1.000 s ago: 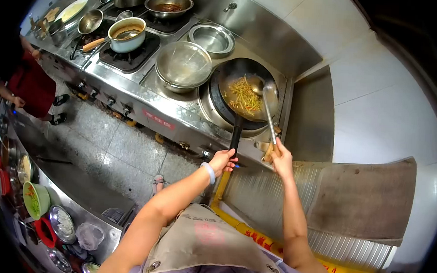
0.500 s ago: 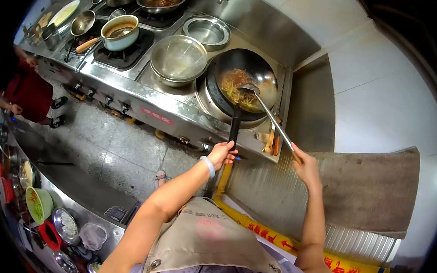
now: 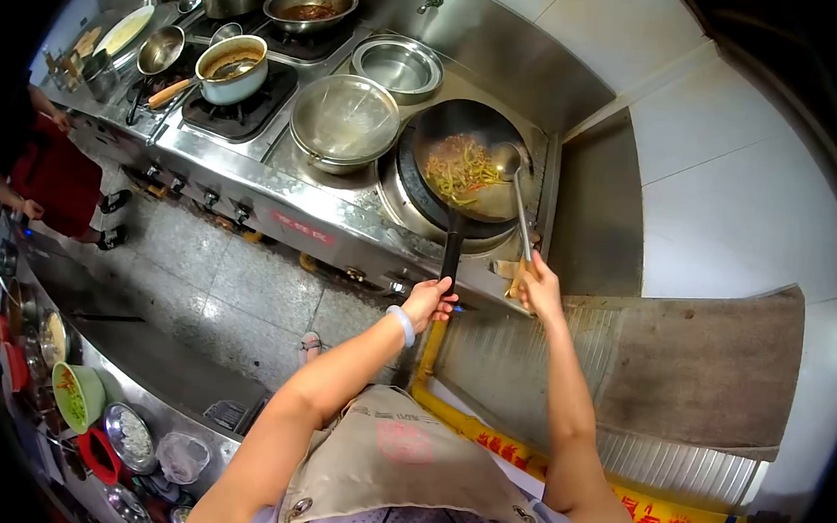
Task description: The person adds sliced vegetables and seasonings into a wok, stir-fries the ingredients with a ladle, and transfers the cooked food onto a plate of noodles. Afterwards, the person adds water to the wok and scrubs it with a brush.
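My left hand point(image 3: 430, 303) is closed round the black handle of a wok point(image 3: 459, 115), which sits over the burner ring at the right end of the stove. Shredded food point(image 3: 461, 172), yellowish green with a few red bits, lies in the wok. A long metal ladle point(image 3: 521, 196) is gripped in my right hand point(image 3: 539, 289). Its bowl rests inside the wok, by the right wall and beside the food. Close to my right hand, a wooden-handled tool point(image 3: 516, 284) lies on the stove edge, partly covered by the hand.
A strainer over a basin point(image 3: 344, 120) and a metal bowl point(image 3: 397, 68) stand left of the wok. Farther left is a saucepan point(image 3: 231, 74) on a burner. At far left stands another person point(image 3: 59, 167). Behind, a counter holds a green bowl point(image 3: 78, 397).
My right hand has moved left and slightly up. The ladle's bowl has shifted from over the food to the wok's right side. My left hand stays on the handle.
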A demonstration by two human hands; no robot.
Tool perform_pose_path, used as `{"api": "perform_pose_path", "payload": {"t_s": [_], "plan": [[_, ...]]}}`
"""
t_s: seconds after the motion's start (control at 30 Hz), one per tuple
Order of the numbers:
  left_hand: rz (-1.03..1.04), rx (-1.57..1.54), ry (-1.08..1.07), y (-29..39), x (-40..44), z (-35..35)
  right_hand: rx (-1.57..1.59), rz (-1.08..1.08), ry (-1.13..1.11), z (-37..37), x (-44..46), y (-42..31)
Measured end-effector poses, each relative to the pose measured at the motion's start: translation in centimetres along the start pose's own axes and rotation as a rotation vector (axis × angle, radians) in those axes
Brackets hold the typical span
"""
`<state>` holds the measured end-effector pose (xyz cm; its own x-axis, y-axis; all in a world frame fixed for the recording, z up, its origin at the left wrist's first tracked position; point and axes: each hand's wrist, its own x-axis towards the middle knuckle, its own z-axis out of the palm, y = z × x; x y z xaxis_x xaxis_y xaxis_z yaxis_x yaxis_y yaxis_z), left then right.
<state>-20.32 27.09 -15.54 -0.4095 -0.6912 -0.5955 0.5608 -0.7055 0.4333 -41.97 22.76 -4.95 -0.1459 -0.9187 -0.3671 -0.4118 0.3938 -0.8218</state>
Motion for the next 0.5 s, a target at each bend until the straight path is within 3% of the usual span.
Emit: {"api": "perform_pose_path", "payload": {"t_s": [0.1,0.13,0.3,0.5], "plan": [[0.001,0.0,-0.019,-0.1,0.1,-0.2,0.439,0.194,-0.13,2.6,-0.5,-1.4],[-0.001,0.001,-0.015,-0.2,0.1,-0.4,0.441,0.197,-0.131,2.6,-1.2,-1.4],[-0.014,0.021,-0.047,-0.1,0.5,-0.6,0.097,-0.004,-0.16,1.3,-5.7,-1.5],[-0.01,0.012,-0.036,-0.2,0.5,-0.5,0.029,-0.043,-0.142,0.9,-9.4,-3.5]]}}
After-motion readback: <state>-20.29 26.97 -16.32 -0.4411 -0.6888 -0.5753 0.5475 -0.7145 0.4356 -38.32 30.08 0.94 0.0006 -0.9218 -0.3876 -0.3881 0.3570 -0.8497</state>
